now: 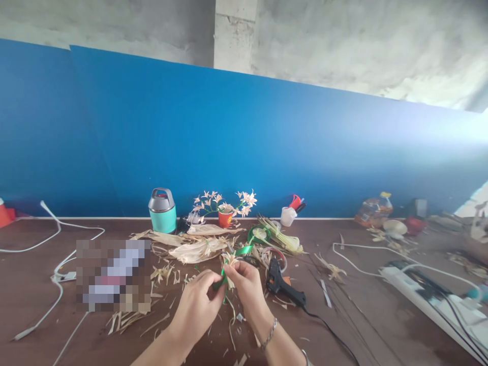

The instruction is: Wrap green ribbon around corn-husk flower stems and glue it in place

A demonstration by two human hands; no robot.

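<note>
Both my hands meet over the brown table (366, 325), pinched on a small husk flower (230, 260) with green ribbon (244, 250) wound at its base. My left hand (198, 302) pinches the green stem from below. My right hand (246, 287), a bracelet on its wrist, grips the flower just under the pale petals. The ribbon trails back toward a green spool (260, 235). A black glue gun (280, 283) lies just right of my right hand.
Dried corn husks (198, 246) and scraps litter the table. At the blue wall stand a teal jar (162, 210), an orange pot of husk flowers (224, 206) and a white cup (288, 214). White cables (57, 264) lie left, a power strip (430, 292) right.
</note>
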